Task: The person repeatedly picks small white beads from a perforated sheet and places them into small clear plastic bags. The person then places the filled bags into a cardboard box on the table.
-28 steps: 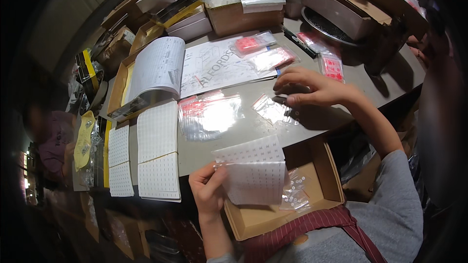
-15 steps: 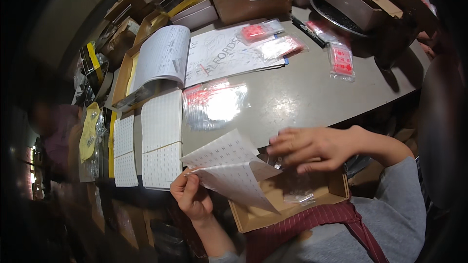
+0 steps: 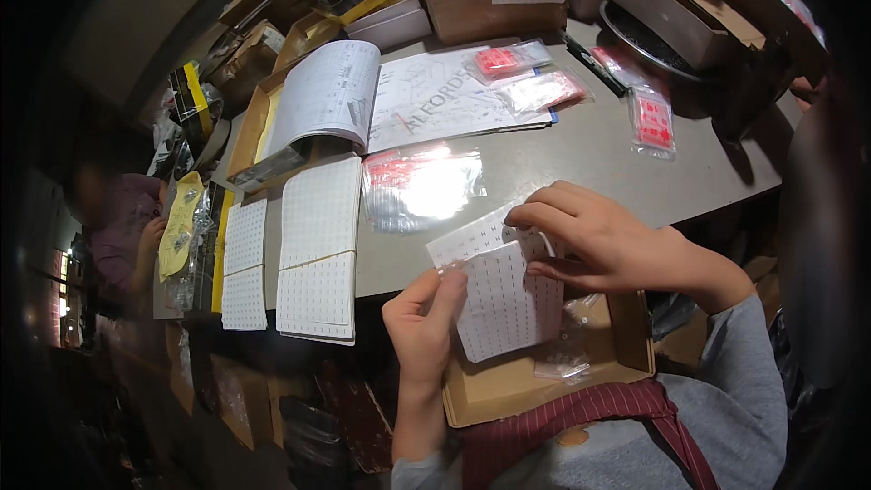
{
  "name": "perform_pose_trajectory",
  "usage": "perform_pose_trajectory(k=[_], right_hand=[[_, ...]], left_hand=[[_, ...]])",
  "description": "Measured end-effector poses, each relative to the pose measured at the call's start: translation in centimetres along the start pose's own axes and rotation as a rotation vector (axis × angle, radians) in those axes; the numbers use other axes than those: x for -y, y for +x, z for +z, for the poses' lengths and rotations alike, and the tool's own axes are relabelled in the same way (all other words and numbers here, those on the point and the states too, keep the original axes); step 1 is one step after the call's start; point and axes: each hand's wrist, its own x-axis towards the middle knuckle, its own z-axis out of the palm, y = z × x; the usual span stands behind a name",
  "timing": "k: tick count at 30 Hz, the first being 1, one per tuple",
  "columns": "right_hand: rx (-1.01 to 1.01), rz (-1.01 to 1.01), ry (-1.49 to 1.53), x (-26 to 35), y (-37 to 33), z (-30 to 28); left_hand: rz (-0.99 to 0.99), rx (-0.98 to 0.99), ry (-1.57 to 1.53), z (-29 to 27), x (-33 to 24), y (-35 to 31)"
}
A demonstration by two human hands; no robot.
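In front of me is a white sheet of small printed labels [image 3: 504, 313], folded over so that one layer hangs below the other. My left hand [image 3: 422, 313] pinches its left edge between thumb and fingers. At the upper right of the sheet, my right hand [image 3: 599, 240] curls with fingers and thumb closed on the edge; exactly what the fingertips grip is partly hidden. Beneath both hands, a shallow cardboard box [image 3: 458, 410] rests at my lap, holding small clear plastic bags [image 3: 564, 365] with tiny parts inside.
Two banded stacks of label sheets, one wide [image 3: 318, 249] and one narrow [image 3: 243, 268], lie at the table's left. Clear bags with red print [image 3: 425, 181], an open paper pad [image 3: 327, 95] and a black marker [image 3: 594, 65] lie beyond. Boxes [image 3: 494, 14] line the back. Another person [image 3: 127, 227] is at left.
My right hand has come up from above the box to the sheet, its spread fingers now curled at the edge. The left hand and sheet have shifted right, and the sheet's flap hangs flatter.
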Motion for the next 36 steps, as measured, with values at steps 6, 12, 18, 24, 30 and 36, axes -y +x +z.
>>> perform_pose_trajectory(k=[6, 12, 18, 24, 30, 36], right_hand=[[0.027, 0.166, 0.248, -1.6, 0.1, 0.9], [-0.031, 0.167, 0.234, -2.0, -0.1, 1.5], [-0.053, 0.294, 0.417, -2.7, -0.7, 1.6], [-0.096, 0.313, 0.332, -2.4, -0.9, 1.3], [-0.184, 0.088, -0.001, -2.6, -1.4, 2.3], [-0.235, 0.066, -0.108, -2.0, -1.3, 3.0]], left_hand=[[-0.032, 0.022, -0.062, -0.2, -0.2, 0.0], [-0.016, 0.007, -0.063, 0.0, 0.2, 0.0], [-0.007, -0.026, -0.028, 0.0, 0.7, 0.3], [0.014, -0.051, 0.012, 0.2, 0.8, 0.8], [0.012, -0.054, 0.048, 0.0, 0.9, 0.9], [0.011, -0.063, 0.010, 0.2, 1.1, 1.2]])
